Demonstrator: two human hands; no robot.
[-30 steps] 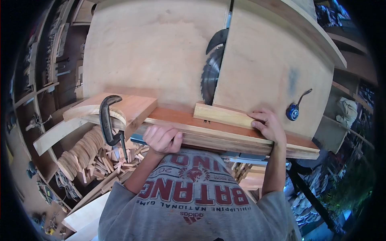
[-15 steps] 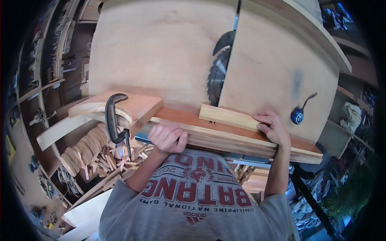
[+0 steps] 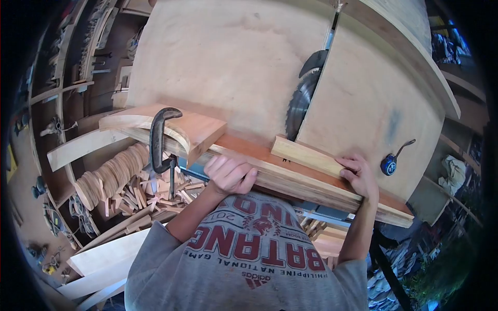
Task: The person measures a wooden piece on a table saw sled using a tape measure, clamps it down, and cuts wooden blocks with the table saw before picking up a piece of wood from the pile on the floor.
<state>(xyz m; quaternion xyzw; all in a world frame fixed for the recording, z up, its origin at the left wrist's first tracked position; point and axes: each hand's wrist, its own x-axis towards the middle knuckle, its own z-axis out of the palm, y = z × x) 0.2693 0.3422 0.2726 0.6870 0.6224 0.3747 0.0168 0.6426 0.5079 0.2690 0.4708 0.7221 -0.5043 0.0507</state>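
My left hand (image 3: 231, 173) is closed in a fist against the near edge of the laminated wooden rail (image 3: 306, 184), its fingertips hidden. My right hand (image 3: 358, 173) grips the right end of a pale wood strip (image 3: 308, 155), fingers on top and thumb at the near side. The strip lies along the reddish upper face of the rail. Just beyond its left end stands a circular saw blade (image 3: 302, 103) in the table slot. Left of my left hand, a C-clamp (image 3: 157, 140) holds a thick wood block (image 3: 199, 127) on the rail.
The plywood tabletop (image 3: 218, 57) spreads beyond the rail. On its right side lies a blue tape measure (image 3: 388, 164). A wooden crosspiece (image 3: 415, 62) borders the far right. Below left are wood offcuts (image 3: 140, 194), a row of round wooden discs (image 3: 111, 173) and shelves (image 3: 62, 98).
The camera view has shifted, so the table, blade and rail appear farther right and slightly lower. Both hands keep about the same places on the wood.
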